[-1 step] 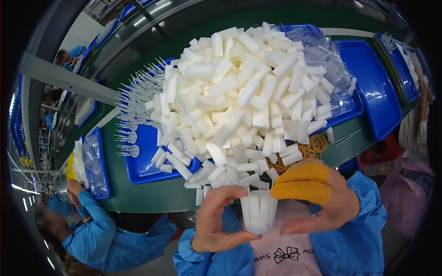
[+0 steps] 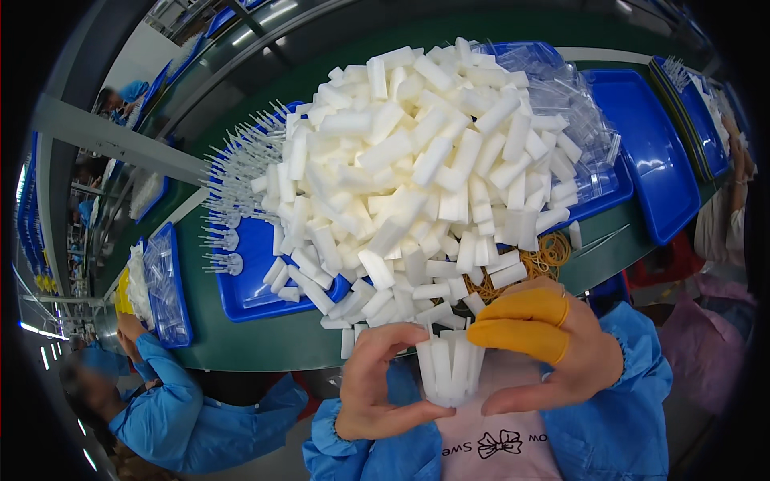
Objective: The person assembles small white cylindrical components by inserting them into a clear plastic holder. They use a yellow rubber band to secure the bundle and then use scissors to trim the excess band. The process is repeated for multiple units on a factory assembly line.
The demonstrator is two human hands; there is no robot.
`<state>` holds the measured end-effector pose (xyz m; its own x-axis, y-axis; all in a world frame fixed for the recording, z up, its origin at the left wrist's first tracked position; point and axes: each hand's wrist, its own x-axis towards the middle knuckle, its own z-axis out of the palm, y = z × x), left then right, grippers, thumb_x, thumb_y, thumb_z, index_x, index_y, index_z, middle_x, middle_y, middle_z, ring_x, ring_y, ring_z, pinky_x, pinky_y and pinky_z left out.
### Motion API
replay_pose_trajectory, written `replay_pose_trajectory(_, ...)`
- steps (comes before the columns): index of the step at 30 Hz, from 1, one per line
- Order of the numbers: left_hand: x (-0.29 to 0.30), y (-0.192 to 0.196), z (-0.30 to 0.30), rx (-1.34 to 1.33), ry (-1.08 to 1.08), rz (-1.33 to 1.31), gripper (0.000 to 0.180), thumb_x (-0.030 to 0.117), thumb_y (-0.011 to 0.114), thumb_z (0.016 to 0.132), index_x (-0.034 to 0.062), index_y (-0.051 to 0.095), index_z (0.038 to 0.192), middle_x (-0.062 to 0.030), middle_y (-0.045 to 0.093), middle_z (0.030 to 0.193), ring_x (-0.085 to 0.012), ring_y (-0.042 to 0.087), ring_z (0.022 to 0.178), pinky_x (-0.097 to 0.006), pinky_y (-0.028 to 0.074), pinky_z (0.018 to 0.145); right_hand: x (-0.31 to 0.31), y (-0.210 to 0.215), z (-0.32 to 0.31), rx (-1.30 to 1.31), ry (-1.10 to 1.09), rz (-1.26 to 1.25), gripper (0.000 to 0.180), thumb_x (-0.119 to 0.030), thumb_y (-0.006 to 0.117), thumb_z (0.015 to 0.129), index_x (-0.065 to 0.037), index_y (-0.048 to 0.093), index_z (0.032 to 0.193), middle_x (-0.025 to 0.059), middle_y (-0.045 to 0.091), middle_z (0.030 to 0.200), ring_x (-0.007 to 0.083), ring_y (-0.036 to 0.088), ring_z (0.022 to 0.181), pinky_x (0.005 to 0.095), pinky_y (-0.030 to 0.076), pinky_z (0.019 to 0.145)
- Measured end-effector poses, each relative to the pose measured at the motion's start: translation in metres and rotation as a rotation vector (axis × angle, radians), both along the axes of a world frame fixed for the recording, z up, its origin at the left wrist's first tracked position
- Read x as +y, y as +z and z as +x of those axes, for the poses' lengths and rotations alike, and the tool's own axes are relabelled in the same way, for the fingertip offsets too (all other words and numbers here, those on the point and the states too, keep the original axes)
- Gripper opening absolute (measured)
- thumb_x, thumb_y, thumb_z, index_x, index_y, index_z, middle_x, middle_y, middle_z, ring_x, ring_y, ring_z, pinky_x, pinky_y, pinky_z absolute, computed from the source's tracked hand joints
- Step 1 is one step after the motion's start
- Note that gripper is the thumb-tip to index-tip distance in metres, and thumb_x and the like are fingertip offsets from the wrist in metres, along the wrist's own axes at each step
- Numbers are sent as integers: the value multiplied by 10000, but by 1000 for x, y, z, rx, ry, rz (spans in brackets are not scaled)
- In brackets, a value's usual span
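My left hand (image 2: pixel 370 389) grips a white pronged plastic holder (image 2: pixel 451 393) between thumb and fingers, the thumb at its base. Several white foam strips (image 2: pixel 441 365) stand upright inside it, between thin prongs. My right hand (image 2: pixel 553 345) wears yellow finger cots (image 2: pixel 525 321) on two fingers. Those fingers are pressed together and curl against the upper right side of the holder. Its thumb is stretched out low, near the base. Just beyond both hands rises a big heap of white foam blocks (image 2: pixel 385 172). Whatever lies between the right fingertips and the prongs is hidden.
Pronged white holders (image 2: pixel 241 172) stand at the left by a blue tray (image 2: pixel 249 297). Tan rubber bands (image 2: pixel 549 255) lie by the heap. Clear plastic pieces (image 2: pixel 573 112) and another blue tray (image 2: pixel 650 160) are at the right. A co-worker in blue (image 2: pixel 180 417) sits at left.
My right hand has shifted slightly left and closer against the holder. My left hand stays in place.
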<state>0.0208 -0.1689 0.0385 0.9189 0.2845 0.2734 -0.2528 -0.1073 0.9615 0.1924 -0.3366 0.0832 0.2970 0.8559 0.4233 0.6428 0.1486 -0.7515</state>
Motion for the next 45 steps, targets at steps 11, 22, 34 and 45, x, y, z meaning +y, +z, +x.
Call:
replay_pose_trajectory(11,-23,-2,17,-23,100,-342,1053,140,893,565,50,263,1403,-163,420,1274,-254,506,1130,-376,461,913,2,-19,-14,-86,-43,9,613,-276,785,633,2,576,1137,141,547,1083,330,556,931,406,496,771)
replay_pose_trajectory(22,-22,2,19,338,-73,-1084,897,123,729,725,40,191,1438,-127,403,1354,-242,443,1232,-368,404,987,0,-22,-16,-6,-48,2,650,-337,796,626,-13,579,1147,133,561,1099,350,544,1026,442,462,872)
replay_pose_trajectory(34,-43,-8,18,484,-182,-1057,777,233,663,819,-25,234,1412,-123,458,1321,-234,451,1218,-390,353,1017,-9,-32,-11,-417,-59,-30,473,-221,707,674,-74,613,1114,121,558,1125,305,543,1049,445,451,913)
replay_pose_trajectory(45,-33,-6,31,362,-101,-963,700,396,623,845,16,323,1350,-185,519,1173,-295,584,860,-404,484,669,-97,-84,67,-231,-863,-238,251,-181,755,677,-57,621,850,70,634,816,272,568,783,405,404,745)
